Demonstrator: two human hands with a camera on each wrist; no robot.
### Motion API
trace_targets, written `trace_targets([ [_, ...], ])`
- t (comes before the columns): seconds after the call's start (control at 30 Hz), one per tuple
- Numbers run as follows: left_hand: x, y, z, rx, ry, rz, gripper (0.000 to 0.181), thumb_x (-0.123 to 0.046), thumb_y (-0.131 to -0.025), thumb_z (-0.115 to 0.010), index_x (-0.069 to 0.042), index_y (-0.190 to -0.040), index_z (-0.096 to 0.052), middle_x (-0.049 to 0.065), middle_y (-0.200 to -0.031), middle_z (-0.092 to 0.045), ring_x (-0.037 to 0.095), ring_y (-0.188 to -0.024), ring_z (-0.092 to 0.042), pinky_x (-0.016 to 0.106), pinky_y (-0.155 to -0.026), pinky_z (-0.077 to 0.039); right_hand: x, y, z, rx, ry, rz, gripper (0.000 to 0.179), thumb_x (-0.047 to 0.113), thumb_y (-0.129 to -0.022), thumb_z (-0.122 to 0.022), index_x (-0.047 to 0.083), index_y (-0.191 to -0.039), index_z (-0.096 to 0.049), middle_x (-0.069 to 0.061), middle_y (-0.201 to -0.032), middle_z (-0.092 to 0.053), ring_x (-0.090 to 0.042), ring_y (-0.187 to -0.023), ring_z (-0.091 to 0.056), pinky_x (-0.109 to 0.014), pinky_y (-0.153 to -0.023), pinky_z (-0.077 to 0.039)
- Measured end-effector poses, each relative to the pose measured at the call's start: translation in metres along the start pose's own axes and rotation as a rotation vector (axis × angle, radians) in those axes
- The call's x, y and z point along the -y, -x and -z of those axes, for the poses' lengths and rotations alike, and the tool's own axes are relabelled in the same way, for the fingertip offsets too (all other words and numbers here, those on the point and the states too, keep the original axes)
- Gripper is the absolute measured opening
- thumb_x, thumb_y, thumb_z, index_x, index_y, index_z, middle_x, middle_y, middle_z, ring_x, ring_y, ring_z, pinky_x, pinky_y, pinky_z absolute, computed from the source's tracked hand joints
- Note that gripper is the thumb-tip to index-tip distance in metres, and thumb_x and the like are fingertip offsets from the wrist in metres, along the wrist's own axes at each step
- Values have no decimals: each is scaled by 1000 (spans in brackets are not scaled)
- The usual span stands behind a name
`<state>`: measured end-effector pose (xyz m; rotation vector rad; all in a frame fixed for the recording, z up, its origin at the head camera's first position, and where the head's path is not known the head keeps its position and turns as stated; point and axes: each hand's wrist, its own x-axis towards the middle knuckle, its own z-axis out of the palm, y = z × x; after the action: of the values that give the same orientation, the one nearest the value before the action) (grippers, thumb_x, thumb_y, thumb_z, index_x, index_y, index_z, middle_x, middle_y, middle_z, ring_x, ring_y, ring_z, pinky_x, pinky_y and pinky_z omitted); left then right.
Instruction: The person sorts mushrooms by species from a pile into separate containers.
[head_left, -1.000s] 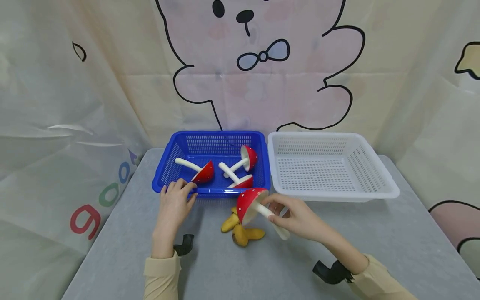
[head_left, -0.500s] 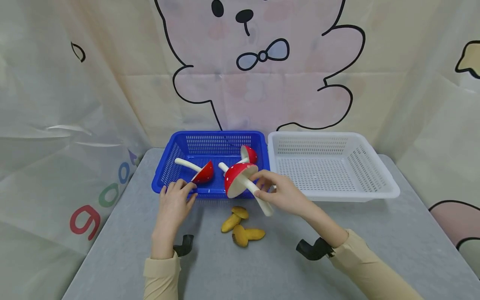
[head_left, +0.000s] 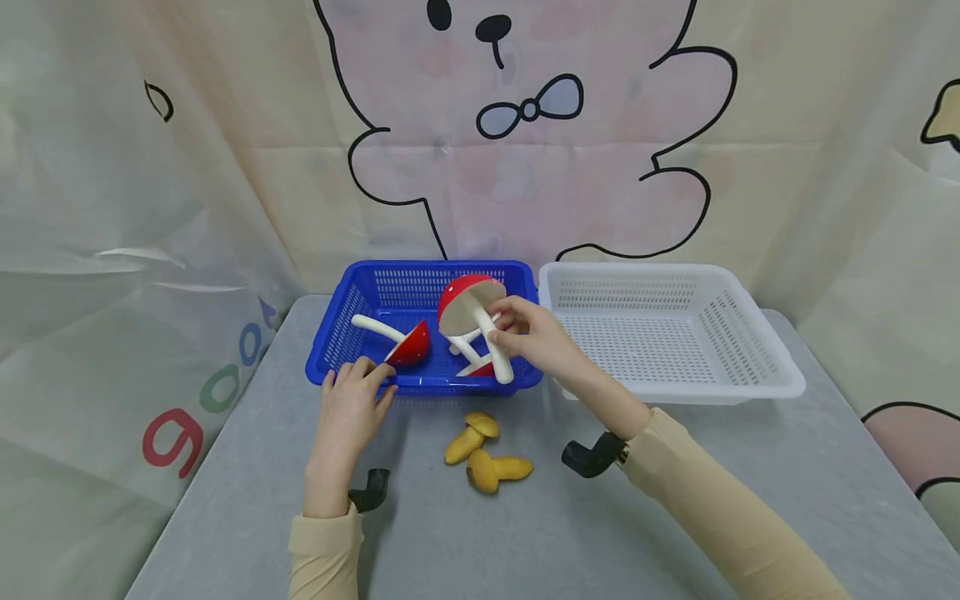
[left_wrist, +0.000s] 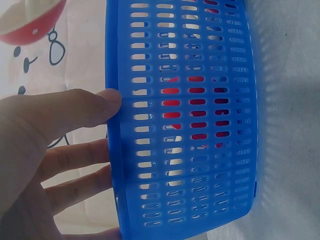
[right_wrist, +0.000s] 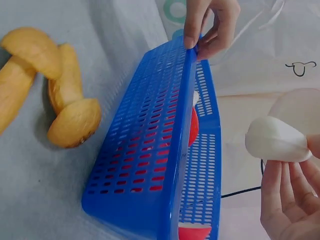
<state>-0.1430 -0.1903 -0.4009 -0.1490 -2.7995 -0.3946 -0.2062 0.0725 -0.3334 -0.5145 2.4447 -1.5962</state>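
Note:
My right hand (head_left: pixel 536 333) pinches the white stem of a toy mushroom (head_left: pixel 461 304) with a red, white-dotted cap, held tilted above the blue basket (head_left: pixel 330 342). The stem's rounded end (right_wrist: pixel 275 140) faces the right wrist camera. At the basket's near rim my left hand (head_left: pixel 352 412) grips the edge, its thumb (left_wrist: pixel 105 105) on the rim and the fingers over the inner side. One red mushroom (head_left: pixel 408 346) lies inside on the left. More red mushrooms lie on the right, partly hidden behind the held one.
A white basket (head_left: pixel 780 371) stands right beside the blue one. Two yellow-brown mushrooms (head_left: pixel 468 442) lie on the grey table (head_left: pixel 480 542) in front of the blue basket. A printed curtain (head_left: pixel 600 192) hangs behind.
My right hand has carried the red mushroom forward and slightly left, from over the yellow-brown mushrooms to above the blue basket. The left hand has stayed on the rim.

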Motion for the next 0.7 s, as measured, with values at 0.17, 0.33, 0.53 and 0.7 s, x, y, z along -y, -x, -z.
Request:
trace_targets([
  [0.17, 0, 0, -1, 2, 7, 4, 21, -21, -87, -71, -13, -107, -70, 10, -99, -62, 34, -104, -56, 72, -104, -31, 2, -17, -6, 0, -92, -80, 38, 11, -93, -61, 8, -129, -52, -17, -111, -61, -24, -95, -62, -33, -75, -60],
  [0.33, 0, 1, -1, 7, 9, 11, 22, -21, -87, -71, -13, -107, -70, 10, -99, -62, 34, -104, -56, 72, -104, -30, 5, -32, -14, -4, -223, -175, 38, 11, -94, -59, 8, -130, -52, -15, -113, -59, -24, -100, -62, -39, -83, -59],
  [0.53, 0, 0, -1, 9, 7, 2, 21, -21, -87, -71, -13, -107, -70, 10, -98, -62, 34, -103, -57, 72, -104, -31, 5, -50, -22, -33, -334, -313, 38, 12, -93, -60, 9, -130, -52, -12, -116, -56, -23, -98, -61, -43, -91, -56],
  [0.7, 0, -1, -1, 2, 20, 6, 21, -20, -87, -71, -13, -106, -70, 10, -98, -62, 35, -104, -56, 72, -104, -30, 3, -71, -34, -67, -396, -384, 39, 8, -91, -60, 6, -129, -53, -15, -125, -56, -22, -89, -60, -48, -96, -52],
])
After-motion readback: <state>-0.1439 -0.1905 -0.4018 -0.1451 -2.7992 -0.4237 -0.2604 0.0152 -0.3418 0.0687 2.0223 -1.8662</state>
